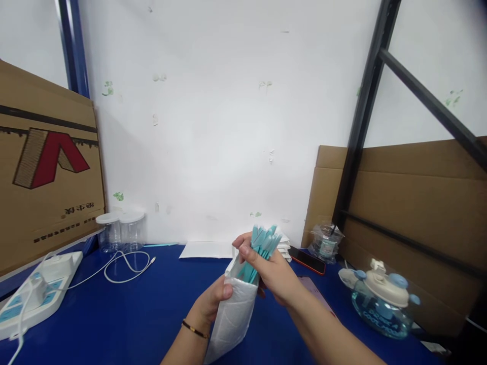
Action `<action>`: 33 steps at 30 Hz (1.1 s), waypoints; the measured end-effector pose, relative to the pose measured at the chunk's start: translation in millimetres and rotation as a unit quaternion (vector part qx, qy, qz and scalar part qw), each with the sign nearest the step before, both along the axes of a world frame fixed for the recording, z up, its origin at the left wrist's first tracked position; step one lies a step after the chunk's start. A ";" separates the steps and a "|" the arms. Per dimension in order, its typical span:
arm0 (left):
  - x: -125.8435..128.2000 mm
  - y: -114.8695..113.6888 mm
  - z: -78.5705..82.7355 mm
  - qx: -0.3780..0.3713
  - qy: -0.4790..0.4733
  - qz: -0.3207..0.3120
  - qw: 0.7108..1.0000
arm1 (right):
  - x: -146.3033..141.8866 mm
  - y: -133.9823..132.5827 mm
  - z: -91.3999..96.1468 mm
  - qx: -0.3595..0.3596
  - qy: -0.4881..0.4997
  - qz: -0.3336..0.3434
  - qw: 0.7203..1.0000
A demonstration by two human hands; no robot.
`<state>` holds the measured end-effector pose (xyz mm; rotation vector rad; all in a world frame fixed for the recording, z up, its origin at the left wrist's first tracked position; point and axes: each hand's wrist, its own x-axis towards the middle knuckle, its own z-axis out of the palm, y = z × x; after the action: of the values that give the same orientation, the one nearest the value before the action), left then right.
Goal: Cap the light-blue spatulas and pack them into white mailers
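Right fingers clamp teal sticks; just below, left fingers pinch a white pouch. Loosening could spill sticks.

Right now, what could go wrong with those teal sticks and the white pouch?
Teal sticks with uneven tips fill the right hand, so a few might slip loose. Their lower parts are in the mouth of the white padded pouch, where one could snag. The left hand grips the pouch near that mouth; if it slackened, the pouch might drop.
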<state>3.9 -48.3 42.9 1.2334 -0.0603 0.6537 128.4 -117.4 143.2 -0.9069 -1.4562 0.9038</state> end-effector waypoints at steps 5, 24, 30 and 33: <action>-17.8 -2.2 -15.3 -0.004 0.040 0.057 0.998 | 1.0 3.6 -4.2 0.033 -0.010 -0.002 0.999; -36.7 -25.9 -75.4 0.031 0.219 0.228 0.948 | 4.5 12.5 -7.5 0.018 -0.085 -0.028 0.996; -36.9 -25.6 -74.1 0.025 0.219 0.225 0.949 | 4.6 12.3 -5.2 0.034 -0.123 -0.023 0.992; -37.9 -24.9 -74.8 0.029 0.221 0.223 0.949 | 4.2 11.9 -4.2 0.057 -0.135 -0.033 0.989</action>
<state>-34.0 -73.2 -32.0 1.4408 0.5919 0.7508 132.7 -105.5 139.1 -1.0145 -1.6793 0.6596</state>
